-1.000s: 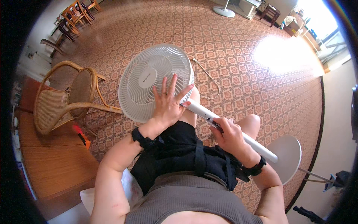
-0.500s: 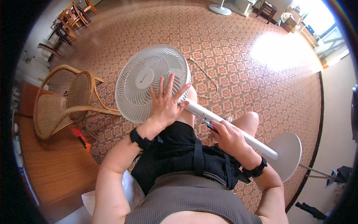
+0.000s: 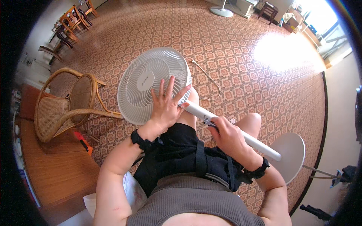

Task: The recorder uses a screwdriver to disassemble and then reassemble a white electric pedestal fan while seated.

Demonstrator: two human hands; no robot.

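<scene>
A white fan [image 3: 146, 80] with a round grille lies tilted across my legs. Its white pole [image 3: 260, 146] slants down to the right. My left hand [image 3: 166, 106] rests on the grille's lower right side, fingers spread flat, the thumb at the pole's top end. Midway along the pole, the fingers of my right hand [image 3: 227, 136] are closed against it. They hold a small dark-handled tool, mostly hidden, beside a small control panel or fitting [image 3: 206, 121]. A white round disc [image 3: 293, 158] stands behind the pole's lower end; I cannot tell if they are joined.
At the left stand a rattan chair [image 3: 68, 105] and a brown wooden table [image 3: 56, 162] with an orange-and-black object [image 3: 83, 142] at its edge. A white cord [image 3: 207, 73] lies on the patterned floor [image 3: 226, 49]. Another white round base [image 3: 221, 12] stands far off.
My right hand has shifted slightly up and left along the pole, its fingers now covering most of the tool. My left hand stays on the grille.
</scene>
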